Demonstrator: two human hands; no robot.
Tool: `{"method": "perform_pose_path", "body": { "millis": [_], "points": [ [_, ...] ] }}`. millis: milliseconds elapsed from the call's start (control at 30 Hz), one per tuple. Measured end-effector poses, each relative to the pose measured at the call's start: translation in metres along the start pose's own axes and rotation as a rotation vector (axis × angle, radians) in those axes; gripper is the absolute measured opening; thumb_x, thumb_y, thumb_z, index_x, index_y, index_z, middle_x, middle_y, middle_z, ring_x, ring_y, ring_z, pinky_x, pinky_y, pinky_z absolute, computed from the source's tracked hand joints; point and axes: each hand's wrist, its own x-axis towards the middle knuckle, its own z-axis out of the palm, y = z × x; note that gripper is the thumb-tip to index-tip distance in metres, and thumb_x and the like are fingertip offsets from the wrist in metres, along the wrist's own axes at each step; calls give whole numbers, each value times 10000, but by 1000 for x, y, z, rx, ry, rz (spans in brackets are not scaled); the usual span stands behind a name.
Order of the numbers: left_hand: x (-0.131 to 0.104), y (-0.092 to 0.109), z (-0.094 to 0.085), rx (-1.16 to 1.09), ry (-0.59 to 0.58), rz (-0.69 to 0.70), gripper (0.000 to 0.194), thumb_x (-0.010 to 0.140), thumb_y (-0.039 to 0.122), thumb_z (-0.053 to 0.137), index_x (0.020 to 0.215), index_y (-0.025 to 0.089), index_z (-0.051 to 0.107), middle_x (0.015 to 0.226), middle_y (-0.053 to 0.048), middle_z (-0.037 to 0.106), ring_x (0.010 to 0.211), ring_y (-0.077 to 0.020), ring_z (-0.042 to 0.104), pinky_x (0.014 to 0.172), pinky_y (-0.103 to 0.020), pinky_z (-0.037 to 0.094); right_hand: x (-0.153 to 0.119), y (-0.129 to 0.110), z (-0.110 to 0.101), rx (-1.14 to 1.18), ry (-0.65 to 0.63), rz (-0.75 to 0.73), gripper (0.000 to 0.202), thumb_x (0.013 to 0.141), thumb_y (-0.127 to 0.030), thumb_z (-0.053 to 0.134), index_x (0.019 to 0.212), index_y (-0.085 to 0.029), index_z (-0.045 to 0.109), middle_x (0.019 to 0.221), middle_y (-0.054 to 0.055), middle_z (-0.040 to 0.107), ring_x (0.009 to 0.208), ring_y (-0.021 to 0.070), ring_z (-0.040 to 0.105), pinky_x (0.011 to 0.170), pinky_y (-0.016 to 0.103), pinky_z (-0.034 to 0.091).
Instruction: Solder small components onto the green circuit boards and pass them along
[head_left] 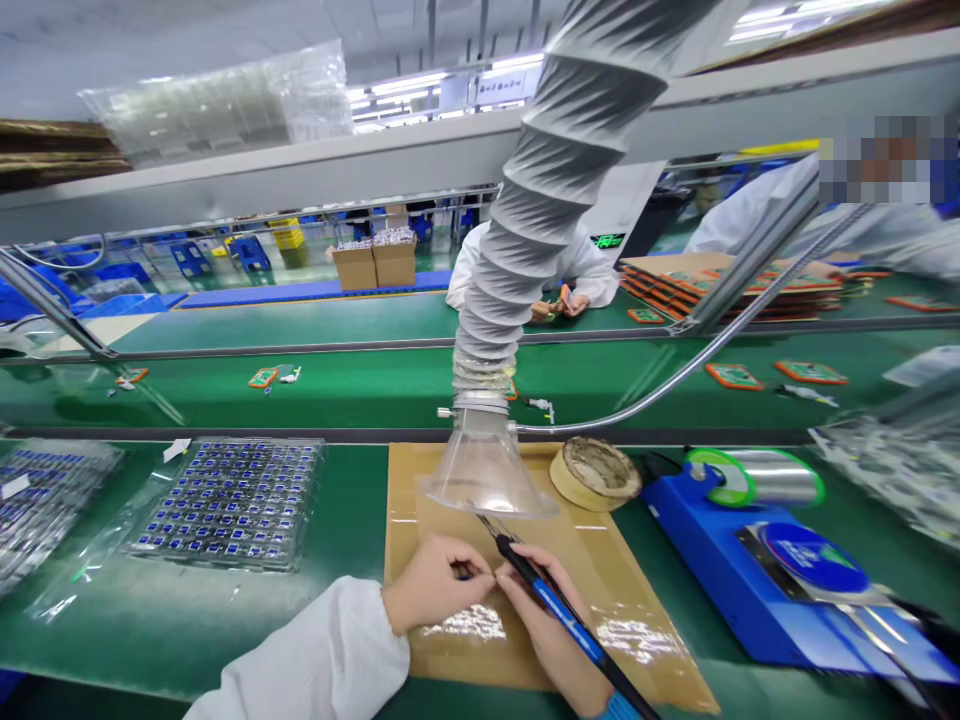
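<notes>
Over the brown mat, my left hand is closed, thumb and finger pinched on something too small to make out. My right hand has its fingers wrapped round a black and blue soldering iron, whose tip points up and left under the clear funnel. The fingertips of both hands nearly meet. Just beyond them hangs the clear funnel of a grey ribbed hose. A tape roll lies on the mat's back right part.
Trays of small blue parts are at left. A blue solder feeder with a wire spool stands right. Orange-edged boards lie on the green belt. Across it, a person's hands hold a part.
</notes>
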Motion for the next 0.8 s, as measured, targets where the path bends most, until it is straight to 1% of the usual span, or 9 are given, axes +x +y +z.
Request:
{"method": "perform_pose_path", "body": {
  "millis": [133,300,400,533,667,800],
  "points": [
    [0,-3,1,-11,15,-12,179,802,239,708,814,102,822,781,-80,768,703,-148,618,658,-232,465,1,3,1,19,13,5,404,804,-467,814,1088,-205,697,875,68,776,821,229,768,820,331,644],
    [0,-6,2,0,8,-16,153,795,244,729,809,116,811,759,-58,753,692,-138,610,662,-228,462,-1,-2,3,25,22,-5,387,816,-490,800,1073,-217,705,864,57,773,810,226,763,807,323,639],
    [-1,-4,2,15,2,2,153,801,247,721,784,119,801,718,-47,730,673,-132,591,649,-225,454,-3,-3,5,19,35,3,390,813,-498,801,1074,-224,707,870,53,771,826,229,758,819,326,632],
    [-2,-3,-2,52,-13,30,164,812,258,712,757,123,787,717,-46,731,675,-132,597,663,-229,460,-2,0,6,13,52,34,402,800,-501,811,1074,-225,709,884,55,771,845,234,756,833,328,624],
    [0,-7,-3,83,-22,65,152,812,265,719,793,133,791,742,-50,746,689,-138,618,681,-234,472,0,4,7,16,40,36,385,800,-504,801,1042,-218,713,873,59,775,816,228,762,802,315,627],
    [-1,-8,-5,134,-33,113,148,837,269,702,827,157,798,788,-63,769,736,-159,661,730,-257,495,-1,-1,8,-30,54,35,361,814,-495,788,1039,-221,720,895,64,781,823,232,766,801,318,629]
  ]
}}
